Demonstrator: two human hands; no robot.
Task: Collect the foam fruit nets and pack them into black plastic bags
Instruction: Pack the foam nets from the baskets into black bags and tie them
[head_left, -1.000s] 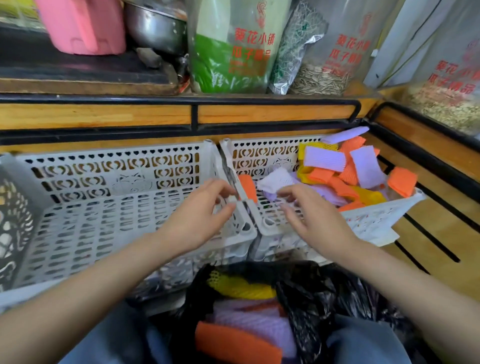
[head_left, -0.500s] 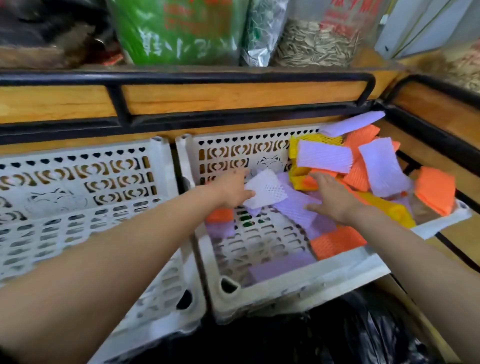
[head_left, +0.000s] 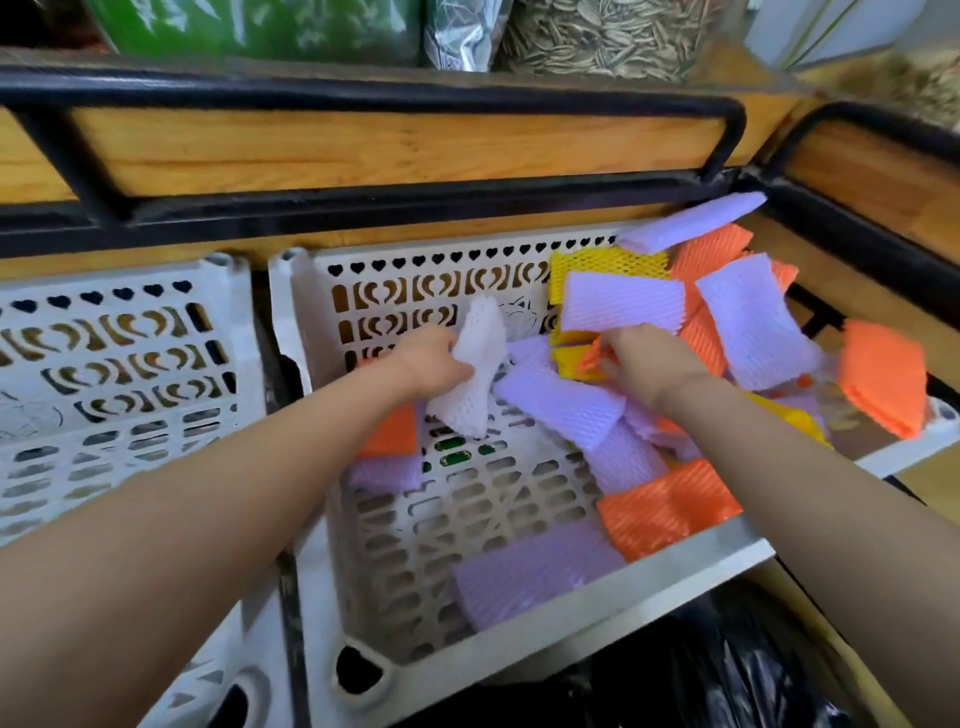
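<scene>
Black plastic bag (head_left: 727, 670) sits just below the crate (head_left: 597, 616) near rim. Only a crumpled edge shows and I can't see the mouth, so find the opening before you drop anything.

Loose on the crate floor by the near rim are a purple net (head_left: 530, 571) and an orange net (head_left: 665, 509). Sweep those up on the way out.

Mid-crate, your left hand (head_left: 431, 364) is clenched round a white net (head_left: 475, 374), lifted off the floor. Foam squashes, so bunch several nets per grab.

Your right hand (head_left: 649, 364) is knuckles-up at the edge of the net pile (head_left: 727, 312) in the crate's far right corner. Its fingertips are buried, so I can't tell whether it grips anything.

The pile spills over the crate's right rim; watch for strays. Nets under it are hidden.

Past the crate's far wall, the seed bags (head_left: 597, 36) are cut off.
</scene>
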